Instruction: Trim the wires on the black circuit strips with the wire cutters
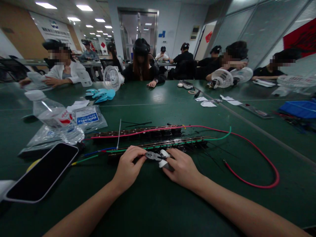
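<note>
Pliers (pixel 155 156) in right hand (pixel 184 167); bag label (pixel 87 118) perhaps "DECNO".

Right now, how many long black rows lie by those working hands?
2: the nearer row, with a green wire along it; the farther row, with a red wire.

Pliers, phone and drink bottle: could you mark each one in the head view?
Pliers (pixel 153 156): head view, on the metal nose.
Phone (pixel 44 174): head view, on the dark screen.
Drink bottle (pixel 57 119): head view, on the label around its body.
</note>
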The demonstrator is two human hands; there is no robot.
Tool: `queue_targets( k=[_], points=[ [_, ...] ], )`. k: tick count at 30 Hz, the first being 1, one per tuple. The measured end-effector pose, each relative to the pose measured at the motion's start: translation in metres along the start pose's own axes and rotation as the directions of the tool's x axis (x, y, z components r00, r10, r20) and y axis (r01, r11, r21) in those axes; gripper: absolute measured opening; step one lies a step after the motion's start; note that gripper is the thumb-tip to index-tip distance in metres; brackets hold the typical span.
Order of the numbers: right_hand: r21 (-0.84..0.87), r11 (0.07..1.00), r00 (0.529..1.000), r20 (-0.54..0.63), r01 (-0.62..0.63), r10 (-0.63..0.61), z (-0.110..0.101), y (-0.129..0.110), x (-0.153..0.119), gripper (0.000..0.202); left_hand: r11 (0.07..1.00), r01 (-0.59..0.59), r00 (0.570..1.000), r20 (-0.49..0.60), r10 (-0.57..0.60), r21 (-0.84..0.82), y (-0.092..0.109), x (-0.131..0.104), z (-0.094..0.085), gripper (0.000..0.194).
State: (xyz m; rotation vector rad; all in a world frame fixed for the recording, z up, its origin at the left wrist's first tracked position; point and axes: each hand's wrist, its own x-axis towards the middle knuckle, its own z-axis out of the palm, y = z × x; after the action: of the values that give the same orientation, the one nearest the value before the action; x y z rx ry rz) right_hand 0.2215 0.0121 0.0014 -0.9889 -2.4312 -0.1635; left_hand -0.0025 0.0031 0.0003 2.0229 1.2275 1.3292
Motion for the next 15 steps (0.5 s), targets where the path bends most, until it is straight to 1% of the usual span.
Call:
queue_targets(
  k=[6,15],
  points=[
    [0.002,1.000,1.000,0.021,-0.010,0.010,-0.0007,-0.0008,-0.0002,0.007,1.000,-0.001,1.000,0.006,0.001,0.001,0.0008,-0.0001,-0.0002,0.009],
    [0.030,0.999,1.000,0.005,-0.014,0.014,-0.0012,-0.0002,-0.0008,0.009,1.000,0.017,1.000,-0.004,-0.017,0.006,0.0018,-0.0001,-0.0011,0.010]
  ],
)
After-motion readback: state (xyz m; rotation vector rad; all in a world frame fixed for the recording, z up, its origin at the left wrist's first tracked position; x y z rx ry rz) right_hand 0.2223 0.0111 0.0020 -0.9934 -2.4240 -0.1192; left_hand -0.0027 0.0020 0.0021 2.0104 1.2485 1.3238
